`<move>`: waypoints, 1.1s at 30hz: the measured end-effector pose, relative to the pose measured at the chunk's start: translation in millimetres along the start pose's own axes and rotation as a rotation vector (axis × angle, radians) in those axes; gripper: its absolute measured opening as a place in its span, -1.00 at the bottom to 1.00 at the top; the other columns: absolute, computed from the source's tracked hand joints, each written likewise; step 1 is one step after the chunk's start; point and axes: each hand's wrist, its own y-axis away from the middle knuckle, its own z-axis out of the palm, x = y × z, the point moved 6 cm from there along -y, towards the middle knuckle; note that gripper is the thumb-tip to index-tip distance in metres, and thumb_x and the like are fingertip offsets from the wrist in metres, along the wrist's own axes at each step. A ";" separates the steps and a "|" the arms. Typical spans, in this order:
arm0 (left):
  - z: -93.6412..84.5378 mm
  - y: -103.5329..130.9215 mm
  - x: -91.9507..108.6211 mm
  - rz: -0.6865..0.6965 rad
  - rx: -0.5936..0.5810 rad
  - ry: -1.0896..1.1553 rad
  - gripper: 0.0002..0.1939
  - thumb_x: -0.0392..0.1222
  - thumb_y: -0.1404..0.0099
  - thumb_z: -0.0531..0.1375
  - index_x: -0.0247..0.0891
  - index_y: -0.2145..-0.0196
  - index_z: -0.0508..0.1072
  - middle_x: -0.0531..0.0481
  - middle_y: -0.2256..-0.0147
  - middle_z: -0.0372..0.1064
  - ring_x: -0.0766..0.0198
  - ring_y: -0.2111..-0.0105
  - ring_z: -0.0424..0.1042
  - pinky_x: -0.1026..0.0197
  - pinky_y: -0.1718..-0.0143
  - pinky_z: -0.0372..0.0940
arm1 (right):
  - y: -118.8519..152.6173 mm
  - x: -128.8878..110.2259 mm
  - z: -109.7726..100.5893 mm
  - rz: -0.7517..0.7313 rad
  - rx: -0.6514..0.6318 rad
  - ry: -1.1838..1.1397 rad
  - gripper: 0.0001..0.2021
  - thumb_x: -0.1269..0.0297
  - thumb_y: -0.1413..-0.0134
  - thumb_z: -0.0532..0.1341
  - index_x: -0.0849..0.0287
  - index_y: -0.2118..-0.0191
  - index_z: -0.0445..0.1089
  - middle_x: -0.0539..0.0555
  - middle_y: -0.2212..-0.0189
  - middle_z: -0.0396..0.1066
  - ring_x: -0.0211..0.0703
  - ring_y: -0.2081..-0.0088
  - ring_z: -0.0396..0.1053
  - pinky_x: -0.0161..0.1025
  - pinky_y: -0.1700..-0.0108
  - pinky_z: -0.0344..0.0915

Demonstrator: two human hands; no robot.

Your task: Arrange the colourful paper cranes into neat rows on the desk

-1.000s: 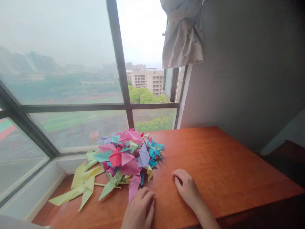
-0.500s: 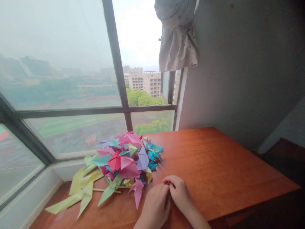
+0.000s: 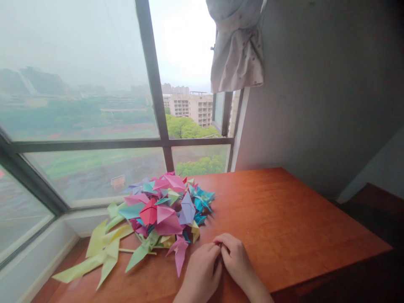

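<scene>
My left hand (image 3: 203, 267) and my right hand (image 3: 232, 254) meet over the front of the wooden table, fingers curled and fingertips pressed together. Anything pinched between them is hidden. Just left of my hands lies a heap of folded paper pieces (image 3: 168, 221) in pink, red, purple, teal and blue, several shaped like origami cranes. A pink paper crane (image 3: 179, 253) at the edge of the heap is nearest to my left hand. Further left rests a pale yellow paper pinwheel (image 3: 105, 252), with a green folded paper piece (image 3: 143, 250) beside it.
The brown wooden table (image 3: 290, 219) reaches to the right, its front edge running past my right forearm. Behind it are framed windows (image 3: 85, 105), a knotted curtain (image 3: 238, 54) and a grey wall (image 3: 309, 105). Buildings and trees show outside.
The view has shifted slightly, so the table and paper heap appear a little further left. My hands stay together in nearly the same pose.
</scene>
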 end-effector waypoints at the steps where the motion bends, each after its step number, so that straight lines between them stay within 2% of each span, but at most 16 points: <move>1: 0.5 -0.2 -0.4 -0.003 -0.004 0.000 -0.81 -0.42 -0.21 0.06 -0.22 0.31 0.42 -0.09 0.27 0.49 0.11 0.27 0.48 0.18 0.27 0.32 | 0.1 0.2 0.1 0.000 -0.002 0.001 -0.68 0.50 -0.07 0.00 0.14 0.29 0.51 0.11 0.32 0.50 -0.11 0.25 0.45 -0.21 0.14 0.38; 8: 2.6 0.4 -1.8 -0.009 -0.010 -0.004 -0.81 -0.42 -0.21 0.06 -0.22 0.32 0.41 -0.10 0.29 0.48 0.12 0.29 0.47 0.19 0.27 0.31 | 0.9 -0.4 -1.5 -0.034 0.025 -0.025 -0.68 0.53 -0.05 0.03 0.13 0.30 0.52 0.09 0.33 0.50 -0.11 0.28 0.45 -0.22 0.18 0.39; 33: 2.0 0.0 -1.2 -0.015 -0.041 0.041 -0.80 -0.44 -0.21 0.07 -0.24 0.28 0.41 -0.10 0.24 0.48 0.10 0.24 0.45 0.16 0.21 0.31 | 1.4 -0.4 0.3 0.014 -0.016 -0.006 -0.68 0.54 -0.06 0.01 0.14 0.28 0.49 0.08 0.31 0.49 -0.13 0.23 0.43 -0.26 0.14 0.32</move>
